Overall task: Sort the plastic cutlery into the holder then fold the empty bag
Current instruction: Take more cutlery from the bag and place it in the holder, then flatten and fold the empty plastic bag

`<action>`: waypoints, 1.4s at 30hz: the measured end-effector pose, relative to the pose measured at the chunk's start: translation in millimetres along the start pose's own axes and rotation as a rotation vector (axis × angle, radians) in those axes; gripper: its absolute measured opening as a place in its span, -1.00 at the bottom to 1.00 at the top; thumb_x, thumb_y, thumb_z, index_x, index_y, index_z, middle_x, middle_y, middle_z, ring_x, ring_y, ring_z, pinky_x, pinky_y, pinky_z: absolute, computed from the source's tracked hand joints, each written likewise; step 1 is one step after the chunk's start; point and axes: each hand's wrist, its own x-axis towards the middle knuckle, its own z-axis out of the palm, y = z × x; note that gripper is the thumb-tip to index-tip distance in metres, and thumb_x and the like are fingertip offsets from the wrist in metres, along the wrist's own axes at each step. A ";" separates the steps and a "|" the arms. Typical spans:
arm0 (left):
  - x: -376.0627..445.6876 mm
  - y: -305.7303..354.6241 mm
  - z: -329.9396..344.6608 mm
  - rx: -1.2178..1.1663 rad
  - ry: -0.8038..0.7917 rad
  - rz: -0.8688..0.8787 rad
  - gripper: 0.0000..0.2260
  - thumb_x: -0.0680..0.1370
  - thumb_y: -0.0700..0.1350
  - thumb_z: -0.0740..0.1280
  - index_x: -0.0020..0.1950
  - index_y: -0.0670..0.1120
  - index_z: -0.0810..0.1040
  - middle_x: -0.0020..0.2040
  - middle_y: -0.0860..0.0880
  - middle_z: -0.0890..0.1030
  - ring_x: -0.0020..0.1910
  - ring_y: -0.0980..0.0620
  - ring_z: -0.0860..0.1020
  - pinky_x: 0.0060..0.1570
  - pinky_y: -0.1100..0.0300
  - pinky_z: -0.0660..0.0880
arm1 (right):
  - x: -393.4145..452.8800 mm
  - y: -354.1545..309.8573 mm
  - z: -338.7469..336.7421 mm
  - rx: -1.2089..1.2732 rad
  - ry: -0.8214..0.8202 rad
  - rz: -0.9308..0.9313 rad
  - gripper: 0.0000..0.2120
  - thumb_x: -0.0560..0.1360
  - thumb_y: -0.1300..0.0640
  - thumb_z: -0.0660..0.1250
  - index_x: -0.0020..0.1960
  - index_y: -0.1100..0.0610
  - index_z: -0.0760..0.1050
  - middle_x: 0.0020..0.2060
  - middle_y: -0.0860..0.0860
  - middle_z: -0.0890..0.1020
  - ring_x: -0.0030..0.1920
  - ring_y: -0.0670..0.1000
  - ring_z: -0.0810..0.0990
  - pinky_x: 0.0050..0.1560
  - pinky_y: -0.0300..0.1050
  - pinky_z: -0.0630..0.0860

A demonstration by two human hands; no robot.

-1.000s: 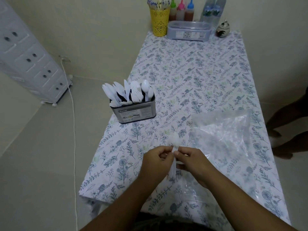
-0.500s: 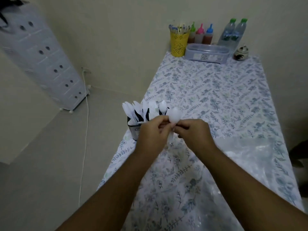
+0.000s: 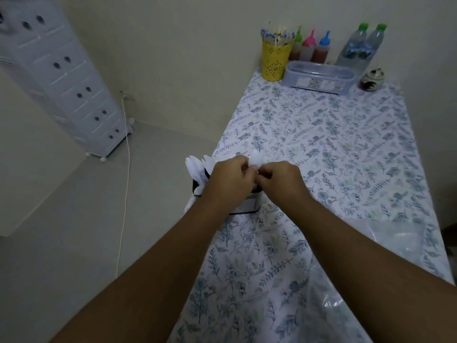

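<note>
Here, a white plastic spoon sits pinched between both hands directly above the dark rectangular cutlery holder, its rounded bowl poking up over the fingertips. The left hand grips it from the left with fingers curled in, and the right hand grips it from the right, thumb and fingers closed on the same piece, so the 2 hands touch at the spoon. The holder stands at the left edge of the table's white cloth printed with blue-green leaves, mostly hidden behind the hands. White plastic forks and spoons stand upright in the holder's left part, fanning out past the left hand.

Right of the holder and nearer the camera, the clear plastic bag lies flat and crumpled on the cloth. Far beyond the holder, against the wall, stand a yellow perforated cup of sticks, 3 squeeze bottles with green, pink and blue caps, a clear lidded plastic box, 2 green-capped water bottles and a small ceramic pot. Left of the holder, off the table, a white plastic drawer tower stands on the floor with a white cable trailing beside it.
</note>
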 end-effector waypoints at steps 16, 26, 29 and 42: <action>-181.6 2.8 143.8 -0.016 -0.454 0.377 -0.66 0.56 -0.01 0.24 0.28 -0.08 0.57 0.26 -0.05 0.60 0.28 -0.03 0.52 0.33 0.01 0.48 | -236.0 167.1 -54.3 -0.177 0.328 0.460 -0.73 0.51 -0.08 0.23 -0.01 -0.02 0.68 0.00 -0.01 0.66 0.09 0.11 0.59 0.15 0.11 0.53; -229.6 -13.7 164.0 0.180 -0.465 0.627 -0.86 0.54 0.06 0.29 -0.08 0.04 0.59 -0.13 0.05 0.58 -0.12 0.02 0.54 -0.09 0.10 0.51 | -344.1 203.5 -16.2 -0.370 -0.058 0.412 -0.67 0.40 -0.10 0.45 0.16 -0.14 0.64 0.06 -0.05 0.64 0.06 0.13 0.62 -0.04 0.09 0.59; -188.0 8.6 173.0 -0.014 -0.231 0.309 -0.78 0.56 -0.06 0.37 0.17 -0.09 0.57 0.06 0.01 0.53 0.06 0.10 0.44 0.16 0.38 0.36 | -336.8 206.4 -16.8 -0.343 -0.067 0.415 -0.52 0.36 -0.14 0.53 0.26 -0.12 0.60 0.21 0.03 0.61 0.19 0.18 0.59 0.10 0.13 0.56; -65.0 34.4 224.1 -0.080 -0.091 -0.332 -0.74 0.53 -0.11 0.45 0.19 -0.08 0.53 0.13 -0.12 0.55 -0.02 0.03 0.54 -0.17 0.39 0.44 | -324.5 209.5 -23.0 -0.412 -0.162 0.361 -0.29 0.24 -0.26 0.55 0.36 -0.13 0.53 0.34 0.04 0.54 0.34 0.19 0.52 0.26 0.16 0.45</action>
